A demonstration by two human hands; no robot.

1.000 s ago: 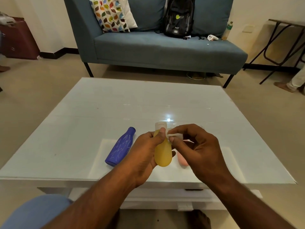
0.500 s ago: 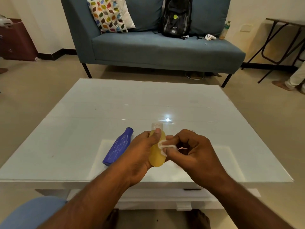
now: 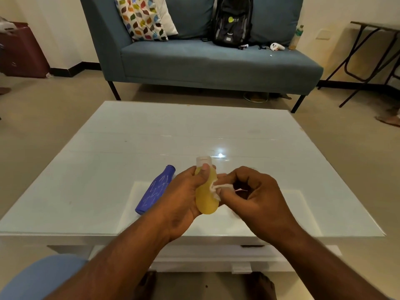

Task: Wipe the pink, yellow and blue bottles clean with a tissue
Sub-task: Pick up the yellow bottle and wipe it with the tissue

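My left hand (image 3: 179,202) grips the yellow bottle (image 3: 205,198) upright above the near part of the white table (image 3: 151,135), thumb on its neck below the pale cap. My right hand (image 3: 257,198) pinches a small white tissue (image 3: 216,189) and presses it against the bottle's right side. The blue bottle (image 3: 154,190) lies on its side on the table just left of my left hand. My right hand hides the pink bottle.
A blue sofa (image 3: 216,63) stands beyond the table with a patterned cushion (image 3: 142,18), a black backpack (image 3: 232,20) and a small bottle (image 3: 296,37). A folding table (image 3: 374,50) is at the far right. My blue-clad knee (image 3: 39,278) is at the lower left.
The tissue in my right hand has slid down the yellow bottle from near the neck to its middle. The pink bottle, glimpsed a second ago, is now covered by my right hand.
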